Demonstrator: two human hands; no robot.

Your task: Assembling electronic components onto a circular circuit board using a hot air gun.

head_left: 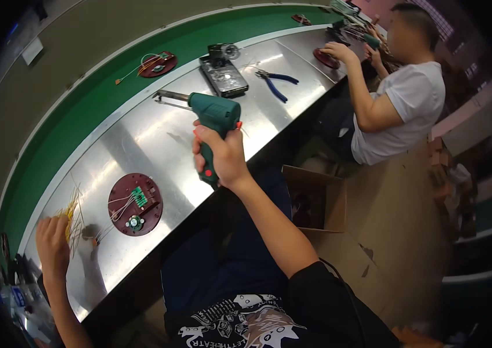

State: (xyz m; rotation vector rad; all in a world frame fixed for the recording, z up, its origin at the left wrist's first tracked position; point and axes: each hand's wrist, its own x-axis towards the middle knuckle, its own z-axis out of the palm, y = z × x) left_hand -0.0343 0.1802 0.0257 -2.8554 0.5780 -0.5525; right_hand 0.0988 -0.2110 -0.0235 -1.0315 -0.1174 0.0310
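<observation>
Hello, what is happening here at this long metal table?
A person sits at a metal workbench. The right hand grips a green pistol-shaped soldering gun, raised above the bench. The left hand reaches to a bundle of thin yellow wires. Between them lies a dark red round disc carrying a small green circuit board. Farther along, a co-worker in a white shirt handles another disc.

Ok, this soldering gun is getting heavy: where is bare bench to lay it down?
The widest bare patch of the steel bench lies between the round brown board and the black tray, under the soldering gun in the right hand. It is crowded near the left hand, among the yellow wires.
</observation>
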